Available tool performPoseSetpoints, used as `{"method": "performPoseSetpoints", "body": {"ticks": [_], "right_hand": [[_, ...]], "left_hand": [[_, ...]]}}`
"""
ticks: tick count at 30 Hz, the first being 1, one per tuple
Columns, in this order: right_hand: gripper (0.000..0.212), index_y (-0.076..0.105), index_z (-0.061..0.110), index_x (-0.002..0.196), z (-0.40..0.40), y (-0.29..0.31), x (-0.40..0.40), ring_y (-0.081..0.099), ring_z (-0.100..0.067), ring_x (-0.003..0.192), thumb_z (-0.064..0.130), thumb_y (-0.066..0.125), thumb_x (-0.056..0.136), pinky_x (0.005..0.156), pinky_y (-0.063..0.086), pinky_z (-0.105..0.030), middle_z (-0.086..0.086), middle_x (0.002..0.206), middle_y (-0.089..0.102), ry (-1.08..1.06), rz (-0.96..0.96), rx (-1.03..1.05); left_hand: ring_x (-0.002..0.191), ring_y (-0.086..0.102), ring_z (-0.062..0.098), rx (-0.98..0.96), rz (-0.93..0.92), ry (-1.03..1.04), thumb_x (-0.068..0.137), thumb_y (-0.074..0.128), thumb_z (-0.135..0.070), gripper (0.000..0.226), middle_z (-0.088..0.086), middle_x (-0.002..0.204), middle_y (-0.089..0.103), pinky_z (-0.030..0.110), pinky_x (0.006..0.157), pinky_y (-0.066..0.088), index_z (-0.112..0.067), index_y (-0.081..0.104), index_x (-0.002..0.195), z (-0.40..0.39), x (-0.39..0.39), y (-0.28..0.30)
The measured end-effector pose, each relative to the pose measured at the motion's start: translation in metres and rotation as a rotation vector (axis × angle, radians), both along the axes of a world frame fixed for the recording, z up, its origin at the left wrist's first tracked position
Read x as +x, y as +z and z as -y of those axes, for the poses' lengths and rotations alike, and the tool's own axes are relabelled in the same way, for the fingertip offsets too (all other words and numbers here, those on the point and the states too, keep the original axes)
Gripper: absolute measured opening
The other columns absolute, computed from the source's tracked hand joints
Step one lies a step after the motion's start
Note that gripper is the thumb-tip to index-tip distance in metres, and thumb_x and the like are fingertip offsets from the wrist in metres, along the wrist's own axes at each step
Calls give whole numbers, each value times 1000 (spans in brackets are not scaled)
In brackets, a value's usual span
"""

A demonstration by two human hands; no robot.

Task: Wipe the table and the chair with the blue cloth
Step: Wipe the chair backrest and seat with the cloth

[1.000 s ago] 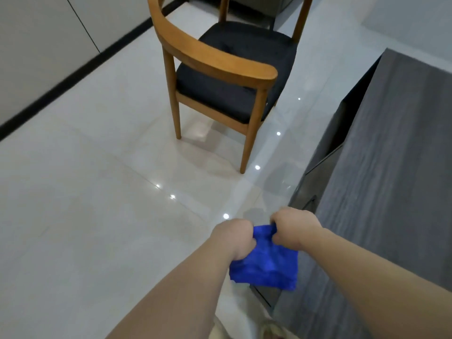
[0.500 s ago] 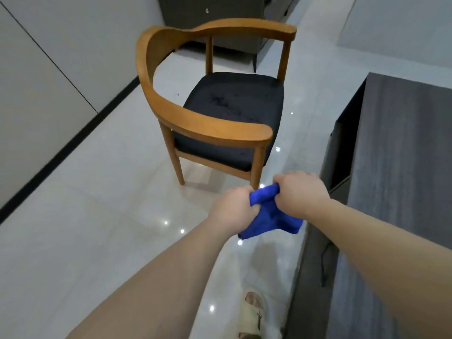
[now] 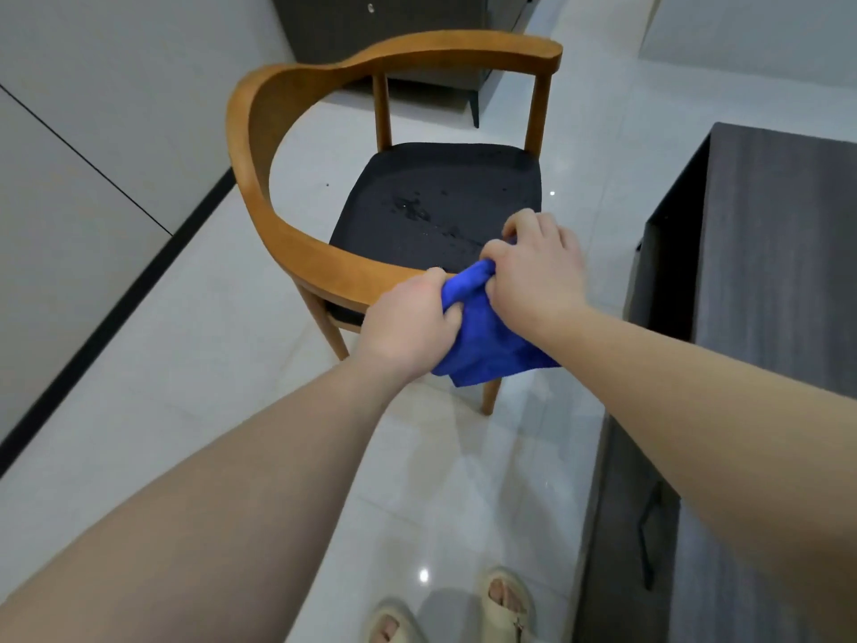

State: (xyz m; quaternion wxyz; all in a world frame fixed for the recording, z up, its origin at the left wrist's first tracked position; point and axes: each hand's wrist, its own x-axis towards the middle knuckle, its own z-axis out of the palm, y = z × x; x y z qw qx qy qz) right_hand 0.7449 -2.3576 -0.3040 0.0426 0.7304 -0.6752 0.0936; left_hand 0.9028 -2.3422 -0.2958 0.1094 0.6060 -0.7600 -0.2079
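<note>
A blue cloth (image 3: pixel 482 336) hangs bunched between my two hands. My left hand (image 3: pixel 408 324) grips its left side and my right hand (image 3: pixel 538 266) grips its upper right part. Both hands are over the near armrest end of a wooden chair (image 3: pixel 287 243) with a curved back and a black seat (image 3: pixel 431 197). Small wet-looking specks lie on the seat. The dark grey wood-grain table (image 3: pixel 779 252) stands to the right of my right forearm.
Glossy white floor tiles (image 3: pixel 195 345) surround the chair. A light wall with a black skirting strip (image 3: pixel 116 299) runs on the left. A dark cabinet (image 3: pixel 371 34) stands behind the chair. My two sandalled feet (image 3: pixel 505 605) are at the bottom.
My view and both hands have moved from the table edge toward the chair. The cloth, held in both hands throughout, is now over the chair's near armrest.
</note>
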Motion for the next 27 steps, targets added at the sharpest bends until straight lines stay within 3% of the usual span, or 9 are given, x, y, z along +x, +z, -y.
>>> {"method": "performPoseSetpoints", "body": {"ticks": [7, 9, 12, 14, 16, 19, 20, 22, 27], "right_hand": [[27, 55, 15, 111, -7, -10, 19, 46, -25, 93, 11, 54, 84, 70, 37, -33, -5, 107, 48, -10, 6, 58], [28, 56, 14, 115, -12, -11, 21, 46, -24, 98, 24, 51, 89, 75, 42, -33, -5, 113, 49, 50, 39, 209], [57, 52, 17, 129, -7, -3, 15, 41, -23, 114, 49, 62, 84, 91, 47, -37, -3, 129, 41, 130, 35, 406], [66, 49, 20, 132, 0, 3, 11, 39, -23, 117, 50, 71, 77, 90, 48, -39, -2, 132, 38, 173, -45, 474], [64, 47, 21, 129, 3, 0, 12, 40, -24, 116, 46, 72, 76, 88, 47, -36, -2, 131, 40, 181, -135, 448], [51, 45, 18, 128, 3, -9, 21, 43, -22, 119, 38, 61, 84, 87, 39, -31, -2, 135, 45, 191, -246, 365], [53, 43, 17, 132, 3, -11, 24, 42, -21, 124, 38, 58, 86, 91, 36, -31, -3, 142, 42, 195, -258, 350], [65, 37, 15, 141, 6, -12, 26, 38, -19, 134, 41, 59, 86, 102, 33, -31, -4, 151, 35, 199, -229, 359], [97, 22, 10, 149, 16, -12, 21, 28, -22, 140, 57, 67, 77, 114, 23, -33, -4, 153, 30, 241, -146, 434]], "left_hand": [[76, 58, 21, 40, 111, -3, 99, 48, -29, 20, -1, 88, 61, 39, 66, 50, -21, 45, 117, 33, 23, 0], [83, 59, 24, 40, 116, -9, 98, 48, -30, 24, 1, 97, 62, 43, 72, 52, -22, 44, 120, 37, 25, -6], [99, 55, 27, -145, 281, 2, 95, 55, -29, 28, 5, 112, 56, 39, 83, 46, -22, 48, 122, 41, 23, -11], [99, 49, 27, -349, 432, -78, 90, 56, -21, 25, 6, 111, 50, 37, 80, 39, -20, 53, 115, 36, 15, -8], [100, 47, 26, -361, 473, -232, 88, 49, -19, 21, 6, 110, 48, 35, 79, 36, -16, 53, 108, 24, 4, -9], [130, 37, 29, -45, 384, -216, 86, 48, -42, 57, 14, 139, 41, 37, 104, 33, -9, 43, 132, 15, -3, -20], [144, 21, 31, 31, 414, -234, 85, 49, -53, 81, 17, 154, 25, 41, 116, 23, -6, 27, 147, 13, -3, -25], [151, -5, 29, 87, 489, -291, 82, 53, -69, 110, 15, 163, -3, 45, 122, 5, -7, -1, 156, 16, 0, -30], [151, -2, 29, -37, 506, -340, 87, 44, -73, 108, 11, 164, 4, 43, 123, 6, -6, -3, 156, 37, 12, -37]]}}
